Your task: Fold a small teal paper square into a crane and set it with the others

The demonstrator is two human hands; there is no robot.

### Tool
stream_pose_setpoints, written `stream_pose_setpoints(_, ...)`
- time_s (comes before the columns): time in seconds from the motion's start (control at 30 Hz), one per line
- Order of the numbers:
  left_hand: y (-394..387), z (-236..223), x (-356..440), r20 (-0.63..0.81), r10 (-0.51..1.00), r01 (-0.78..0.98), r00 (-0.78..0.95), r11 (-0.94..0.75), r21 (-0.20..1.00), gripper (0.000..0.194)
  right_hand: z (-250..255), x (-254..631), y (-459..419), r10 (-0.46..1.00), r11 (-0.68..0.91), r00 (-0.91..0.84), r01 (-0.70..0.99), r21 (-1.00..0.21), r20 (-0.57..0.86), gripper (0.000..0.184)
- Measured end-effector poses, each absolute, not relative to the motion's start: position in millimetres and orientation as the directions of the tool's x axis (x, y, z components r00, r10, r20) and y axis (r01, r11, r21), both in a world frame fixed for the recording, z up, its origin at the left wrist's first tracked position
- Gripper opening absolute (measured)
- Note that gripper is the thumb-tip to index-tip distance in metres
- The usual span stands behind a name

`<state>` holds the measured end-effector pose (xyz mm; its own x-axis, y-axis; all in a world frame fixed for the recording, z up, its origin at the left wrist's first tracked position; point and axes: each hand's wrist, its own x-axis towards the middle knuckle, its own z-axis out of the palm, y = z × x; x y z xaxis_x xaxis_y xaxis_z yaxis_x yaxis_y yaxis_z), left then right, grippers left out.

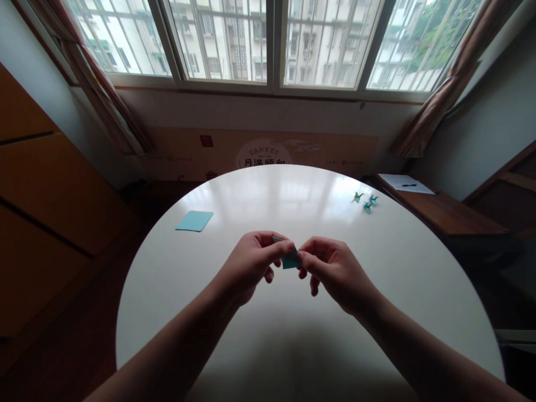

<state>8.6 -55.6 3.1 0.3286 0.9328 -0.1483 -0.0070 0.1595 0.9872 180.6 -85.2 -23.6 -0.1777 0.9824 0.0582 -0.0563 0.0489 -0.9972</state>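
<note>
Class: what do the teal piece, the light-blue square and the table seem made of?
Teal piece: probably matte paper, given its thin, crisp edges.
Light-blue square: likely paper too; flat, straight-edged, no shine.
Table: glossy white, bright reflections; laminate or lacquer, unclear.

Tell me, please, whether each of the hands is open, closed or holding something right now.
Left hand: closed, holding the folded teal paper.
Right hand: closed, fingertips at the same paper's right edge.

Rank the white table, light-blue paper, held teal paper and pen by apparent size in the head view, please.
1. White table
2. Light-blue paper
3. Held teal paper, judged by visible part
4. Pen
</note>
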Motion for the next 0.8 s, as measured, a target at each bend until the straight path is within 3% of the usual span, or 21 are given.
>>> stream_pose_setpoints(0.43,-52.9,4.7,4.9,-0.163,0.942,-0.026,0.292,0.178,0.984,0.025,-18.2,190.7,-81.9,0.955,0.044,-0.295,0.087,-0.995,0.017,0.026)
stream_pose_setpoints(0.8,-51.6,0.0,6.4,-0.156,0.933,0.018,0.325,0.159,0.987,0.019,-18.0,193.6,-79.5,0.937,0.076,-0.342,0.030,-0.997,0.062,0.036)
